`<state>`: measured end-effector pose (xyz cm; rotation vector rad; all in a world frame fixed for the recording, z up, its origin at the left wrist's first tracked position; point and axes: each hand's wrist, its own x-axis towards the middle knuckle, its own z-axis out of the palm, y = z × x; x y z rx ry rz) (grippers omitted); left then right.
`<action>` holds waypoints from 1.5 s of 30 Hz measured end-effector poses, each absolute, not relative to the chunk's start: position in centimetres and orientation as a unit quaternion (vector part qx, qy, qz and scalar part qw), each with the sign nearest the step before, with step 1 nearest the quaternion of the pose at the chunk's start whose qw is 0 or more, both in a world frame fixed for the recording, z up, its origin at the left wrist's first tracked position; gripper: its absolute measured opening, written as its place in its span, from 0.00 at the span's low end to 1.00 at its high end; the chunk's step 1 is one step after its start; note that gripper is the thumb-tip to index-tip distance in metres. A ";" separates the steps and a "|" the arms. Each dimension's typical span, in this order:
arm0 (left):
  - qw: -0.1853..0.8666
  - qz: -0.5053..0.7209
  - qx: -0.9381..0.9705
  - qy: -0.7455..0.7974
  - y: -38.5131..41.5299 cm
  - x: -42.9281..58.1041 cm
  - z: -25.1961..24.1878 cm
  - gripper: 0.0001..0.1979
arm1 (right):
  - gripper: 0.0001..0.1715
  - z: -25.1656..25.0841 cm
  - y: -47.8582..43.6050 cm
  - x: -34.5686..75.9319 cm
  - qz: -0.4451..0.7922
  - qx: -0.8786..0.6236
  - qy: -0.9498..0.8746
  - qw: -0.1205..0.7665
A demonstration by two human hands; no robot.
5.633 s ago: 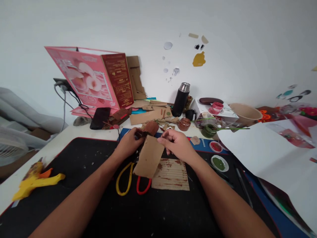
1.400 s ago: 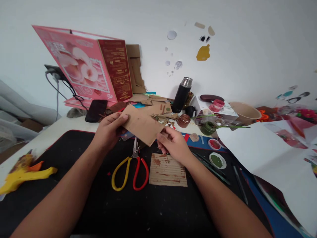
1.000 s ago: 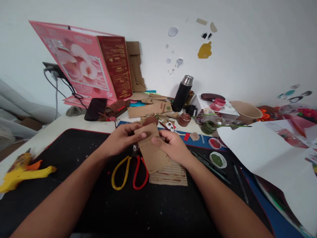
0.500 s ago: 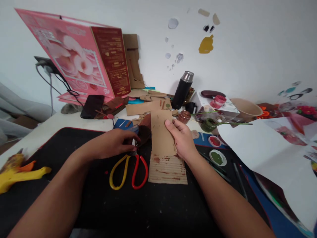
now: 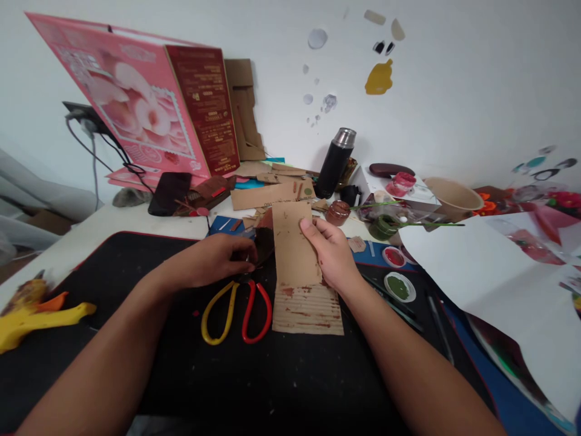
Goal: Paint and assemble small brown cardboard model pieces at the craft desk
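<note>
Both forearms slant inward, the left grip curled palm-down over the far end of the scissors, the right grip pinched, thumb extended, to their right.

No wording can be read with certainty. Rows of small print are carried on the red panel of the pink box, and dark lettering, too small to be made out, is borne by a cardboard strip.

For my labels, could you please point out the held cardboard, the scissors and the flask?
Held cardboard [image 5: 293,249], head view: flat face.
Scissors [image 5: 251,295], head view: red handle.
Flask [image 5: 333,169], head view: black body.
</note>
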<state>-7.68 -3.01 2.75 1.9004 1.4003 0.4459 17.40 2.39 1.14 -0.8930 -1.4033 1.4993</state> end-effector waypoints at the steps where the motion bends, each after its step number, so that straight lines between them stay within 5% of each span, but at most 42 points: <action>1: 0.372 0.170 0.737 0.538 -3.0 -7.8 2.9 0.07 | 0.25 1.1 2.4 17.4 0.601 -0.360 -0.565 0.435; 5: 0.390 0.278 0.692 0.540 -3.2 -9.3 3.9 0.11 | 0.24 1.2 2.5 17.4 0.611 -0.353 -0.555 0.440; 9: 0.243 0.455 0.574 0.636 -3.1 -11.2 4.8 0.16 | 0.23 1.4 2.5 17.4 0.625 -0.344 -0.541 0.445; 13: 0.110 0.377 0.534 0.749 -2.4 -11.8 4.2 0.13 | 0.25 1.5 2.4 17.4 0.623 -0.359 -0.539 0.439; 24: 0.050 0.256 0.506 0.822 -1.2 -12.5 2.5 0.14 | 0.25 1.1 2.7 17.5 0.608 -0.363 -0.547 0.445; 31: 0.001 0.427 0.414 0.804 -1.6 -13.1 3.1 0.11 | 0.25 1.2 2.8 17.7 0.614 -0.358 -0.541 0.450; 35: -0.033 0.478 0.375 0.794 -1.9 -13.6 3.3 0.18 | 0.25 1.0 2.9 17.7 0.596 -0.370 -0.548 0.455; 45: 0.051 0.233 0.546 0.803 -1.3 -12.8 2.6 0.17 | 0.25 1.1 2.8 17.5 0.610 -0.371 -0.536 0.451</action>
